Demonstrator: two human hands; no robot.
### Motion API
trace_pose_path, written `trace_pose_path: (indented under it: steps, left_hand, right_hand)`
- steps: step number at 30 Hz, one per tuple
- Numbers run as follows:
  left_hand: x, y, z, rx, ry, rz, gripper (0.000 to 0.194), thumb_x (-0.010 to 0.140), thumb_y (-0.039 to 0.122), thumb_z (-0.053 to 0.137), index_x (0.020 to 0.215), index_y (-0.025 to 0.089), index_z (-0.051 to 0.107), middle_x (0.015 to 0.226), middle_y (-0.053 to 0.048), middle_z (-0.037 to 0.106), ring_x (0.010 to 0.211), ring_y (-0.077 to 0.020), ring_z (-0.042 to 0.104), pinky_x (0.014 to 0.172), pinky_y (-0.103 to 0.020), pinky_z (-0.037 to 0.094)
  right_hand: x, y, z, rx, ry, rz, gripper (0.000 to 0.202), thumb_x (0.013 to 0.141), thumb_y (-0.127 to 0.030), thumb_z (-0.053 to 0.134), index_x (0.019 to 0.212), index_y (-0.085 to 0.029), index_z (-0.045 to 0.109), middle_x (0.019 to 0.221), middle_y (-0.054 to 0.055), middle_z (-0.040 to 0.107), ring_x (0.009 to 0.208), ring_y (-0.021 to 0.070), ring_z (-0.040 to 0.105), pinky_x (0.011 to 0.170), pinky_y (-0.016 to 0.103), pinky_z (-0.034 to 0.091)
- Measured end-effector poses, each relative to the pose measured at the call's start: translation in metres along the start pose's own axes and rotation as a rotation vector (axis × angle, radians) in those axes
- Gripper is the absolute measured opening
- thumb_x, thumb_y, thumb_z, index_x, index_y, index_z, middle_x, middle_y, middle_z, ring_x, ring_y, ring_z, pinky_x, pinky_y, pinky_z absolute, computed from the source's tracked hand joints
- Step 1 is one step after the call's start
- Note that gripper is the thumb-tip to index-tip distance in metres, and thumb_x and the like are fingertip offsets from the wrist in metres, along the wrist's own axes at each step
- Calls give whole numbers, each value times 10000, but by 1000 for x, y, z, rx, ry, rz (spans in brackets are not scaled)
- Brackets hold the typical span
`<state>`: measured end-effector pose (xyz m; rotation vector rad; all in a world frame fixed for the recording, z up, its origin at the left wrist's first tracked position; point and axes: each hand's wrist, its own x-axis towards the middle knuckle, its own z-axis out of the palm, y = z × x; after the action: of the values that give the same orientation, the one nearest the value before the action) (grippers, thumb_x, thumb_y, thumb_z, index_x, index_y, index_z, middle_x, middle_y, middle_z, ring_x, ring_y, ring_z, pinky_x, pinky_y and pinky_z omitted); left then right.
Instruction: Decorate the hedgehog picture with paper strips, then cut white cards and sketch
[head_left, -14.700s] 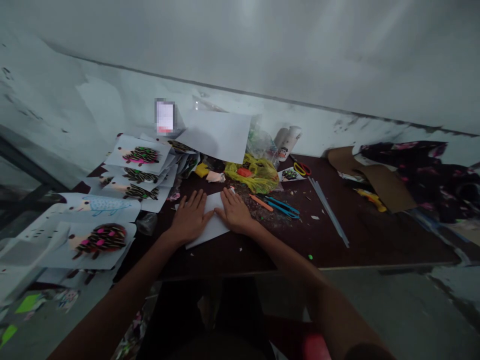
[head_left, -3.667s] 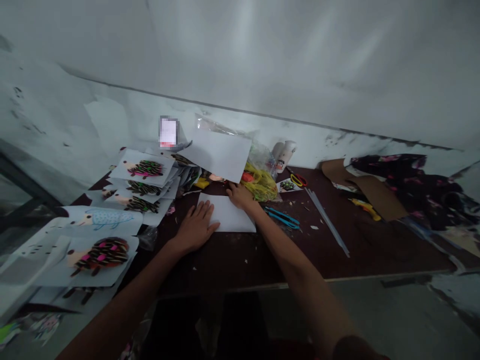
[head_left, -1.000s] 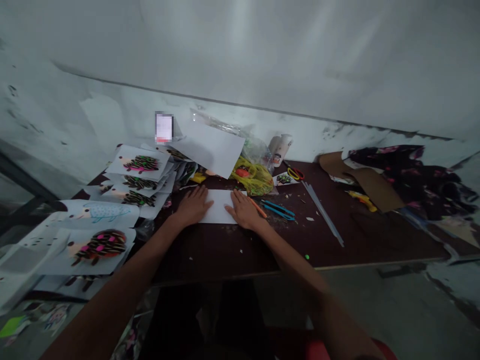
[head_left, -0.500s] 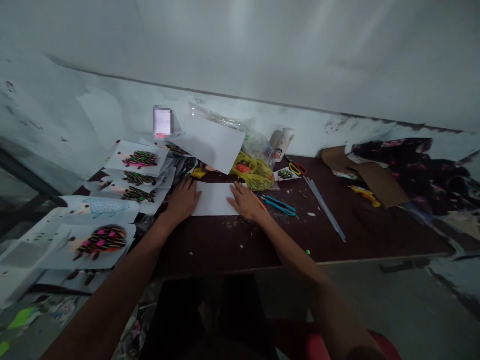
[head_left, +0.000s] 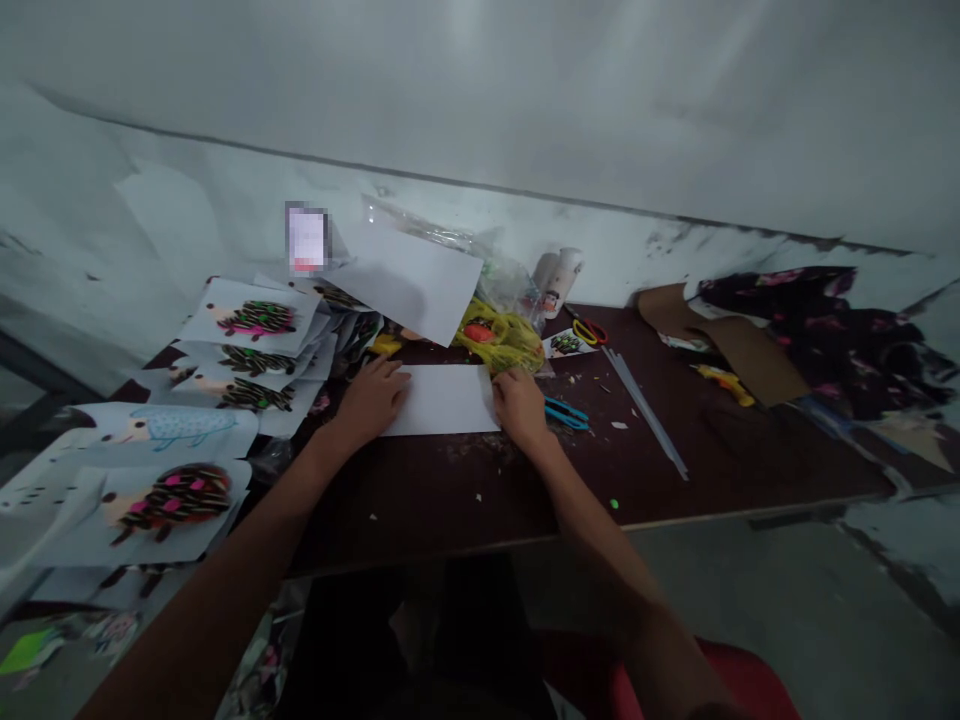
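Observation:
A blank white sheet of paper (head_left: 446, 400) lies on the dark table in front of me, its long side running left to right. My left hand (head_left: 375, 398) rests over the sheet's left edge, fingers stretched forward and fairly flat. At the right edge, my right hand (head_left: 520, 408) has its fingers curled in and closed on the paper's border; the fingertips are partly hidden. Just right of that hand lie blue-handled snips (head_left: 564, 412). Beyond the sheet sits a yellow net-like bag (head_left: 501, 345) with something orange-red in it.
Hedgehog pictures (head_left: 255, 318) are piled at the left. Another white sheet (head_left: 420, 280) leans over clutter behind. Farther right are scissors (head_left: 589, 332), a cup (head_left: 564, 282), clear sticks (head_left: 646, 415), brown cardboard (head_left: 746, 360), a yellow tool (head_left: 724, 384) and dark flowered cloth (head_left: 817, 330).
My right hand has gone from lying spread on the sheet to curling at its right edge. My left hand stays at the left edge. The view has shifted slightly.

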<state>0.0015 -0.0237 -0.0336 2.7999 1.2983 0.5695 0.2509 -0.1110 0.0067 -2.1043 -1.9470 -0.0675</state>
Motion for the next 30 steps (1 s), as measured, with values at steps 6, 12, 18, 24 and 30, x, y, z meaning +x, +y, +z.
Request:
trace_pose_path:
  steps: [6,12,18,24,30]
  left_hand:
    - [11,4,11,26,-124,-52,467,972,222,423,1381,112,620,1502,-172,565,1432,-295,479,1186,-446,390]
    - [22,3,7,68,-210,-112,492,970,236,425,1423,122,579,1458,-172,598,1356,-308,543,1143,-450,409]
    - [29,-1,-9,29,-216,-211,492,853,261,569,1310,107,665,1234,-201,678,1154,-356,635,1003,-470,507]
    - [31,-8,-27,-209,-192,-283,291,806,252,542,997,187,751,1067,-112,742,1026,-291,673,926,-372,528]
    - [22,-17,-72,-527,-173,-300,312,746,358,556,936,165,710,939,-43,735,912,-239,658,855,-322,519]
  right_hand:
    - [-5,20,-24,-182,-60,223,288,990,-189,467,1115,-111,714,1188,193,677,1122,297,608,892,345,455]
    - [-27,39,-35,-239,-252,308,326,953,-131,461,1212,-102,657,1220,211,652,1157,317,605,915,372,451]
    - [-32,50,-33,-175,-180,269,304,922,-143,510,1187,-106,656,1204,207,616,1096,300,609,910,364,453]
    - [-32,54,-26,17,44,231,298,912,-194,506,1182,-122,610,1159,181,626,1010,275,604,825,337,452]
    - [-24,42,-20,302,13,150,212,893,-300,514,1027,-168,612,903,76,676,785,209,576,720,294,418]
